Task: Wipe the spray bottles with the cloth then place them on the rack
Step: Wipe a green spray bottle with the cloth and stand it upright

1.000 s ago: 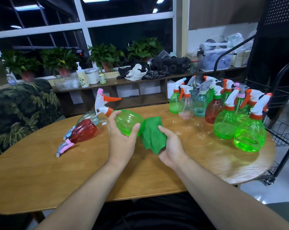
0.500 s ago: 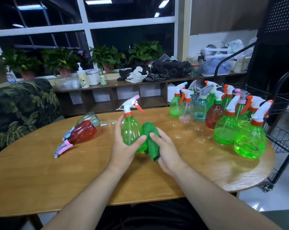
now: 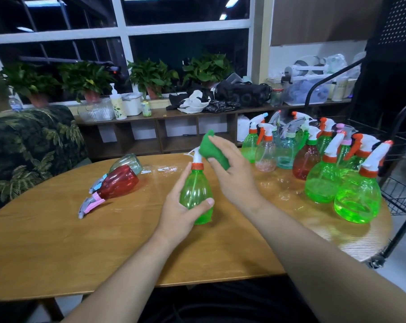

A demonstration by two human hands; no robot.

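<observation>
My left hand (image 3: 182, 213) grips a green spray bottle (image 3: 195, 192) upright above the wooden table (image 3: 57, 241), fingers and thumb curled round its belly. My right hand (image 3: 232, 173) holds a green cloth (image 3: 212, 148) pressed against the bottle's white trigger head, hiding most of it. A red bottle (image 3: 118, 183) and a clear bottle (image 3: 126, 160) lie on their sides at the left. Several upright spray bottles (image 3: 323, 173), green, red and clear, crowd the table's right side. The black wire rack (image 3: 400, 194) stands past the right edge.
A leaf-patterned armchair (image 3: 32, 145) stands at the left. Behind the table runs a low shelf (image 3: 174, 127) with potted plants, containers and bags. Wet marks show on the tabletop near the lying bottles.
The bottle went from lying tilted to upright in my left hand. My right hand carried the cloth from the bottle's base up to its trigger head.
</observation>
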